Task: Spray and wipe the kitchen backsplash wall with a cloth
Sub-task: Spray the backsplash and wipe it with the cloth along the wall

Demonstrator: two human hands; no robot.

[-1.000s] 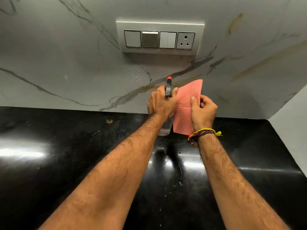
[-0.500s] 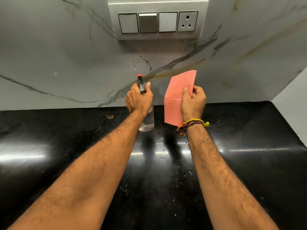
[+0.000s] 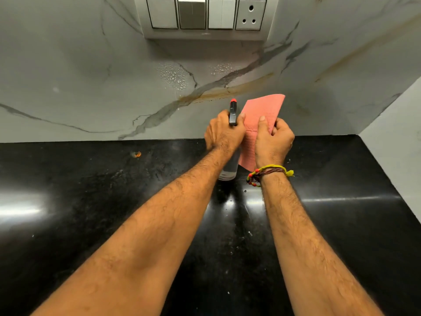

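- Left hand (image 3: 224,133) wrapped tight round the spray bottle (image 3: 228,166), nozzle (image 3: 233,110) aimed at the backsplash (image 3: 91,87), below the switch plate (image 3: 205,17).
- Right hand (image 3: 273,140) pinches the pink cloth (image 3: 262,108), thumb over front, fingers behind; cloth upright, touching the left hand.
- Cloth looks light, limp; likely best bunched in the palm for wiping. Bottle probably slick, light; hold at the neck.
- Droplets (image 3: 173,76) sit under the switch plate, unwiped.
- Against half a second ago: hands have closed together, moved right; the switch plate sits higher in view.
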